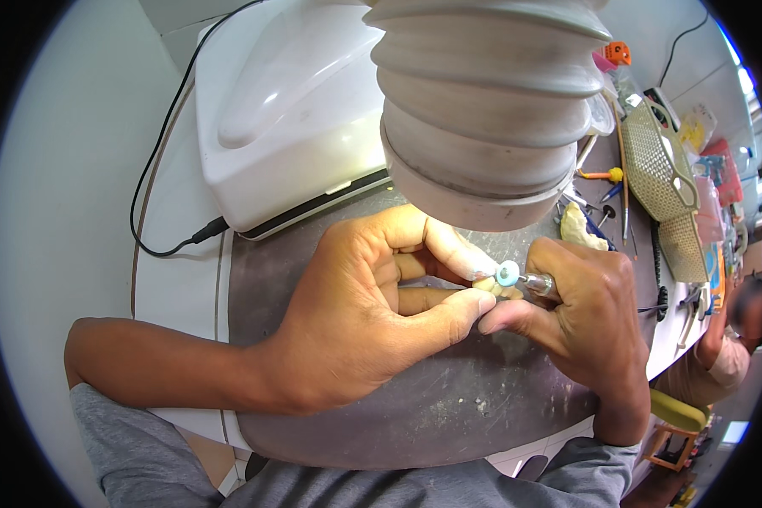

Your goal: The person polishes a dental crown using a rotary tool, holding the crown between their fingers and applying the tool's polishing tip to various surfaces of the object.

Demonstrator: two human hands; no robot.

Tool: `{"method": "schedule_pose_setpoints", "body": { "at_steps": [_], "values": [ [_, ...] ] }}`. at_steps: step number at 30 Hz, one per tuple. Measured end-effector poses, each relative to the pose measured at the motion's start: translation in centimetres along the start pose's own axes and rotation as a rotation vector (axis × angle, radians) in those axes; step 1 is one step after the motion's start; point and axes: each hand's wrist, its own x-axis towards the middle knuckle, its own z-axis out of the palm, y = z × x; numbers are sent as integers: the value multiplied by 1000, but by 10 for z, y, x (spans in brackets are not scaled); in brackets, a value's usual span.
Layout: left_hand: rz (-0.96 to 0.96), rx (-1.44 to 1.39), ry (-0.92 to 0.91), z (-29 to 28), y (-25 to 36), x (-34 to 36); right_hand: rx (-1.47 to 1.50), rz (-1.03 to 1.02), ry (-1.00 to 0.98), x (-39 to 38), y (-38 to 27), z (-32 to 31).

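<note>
My left hand [372,305] pinches a small cream-coloured piece [485,286] between thumb and fingertips, over a dark grey work mat [381,415]. My right hand [580,309] grips a metal rotary handpiece [540,283] whose pale blue round wheel [507,273] touches the small piece. Both hands meet just below the mouth of a wide grey ribbed suction hose [483,110], which hides what lies behind it.
A white box-shaped machine [288,110] with a black cable [157,195] stands at the back left. To the right lie a pale plaster cast [580,227], hand tools [622,182], beige mesh trays [656,165]. Another person [732,339] sits at far right.
</note>
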Motion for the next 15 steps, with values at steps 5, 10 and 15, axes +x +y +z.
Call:
{"method": "schedule_pose_setpoints", "body": {
  "at_steps": [5,10,15],
  "values": [
    [-42,-79,37,0,0,-2,-2,16,-10,1,-1,-5],
    [-69,-46,23,0,2,-2,-5,5,18,0,1,0],
    [-80,-59,19,0,3,-2,-1,13,-6,0,0,0]
  ]
}}
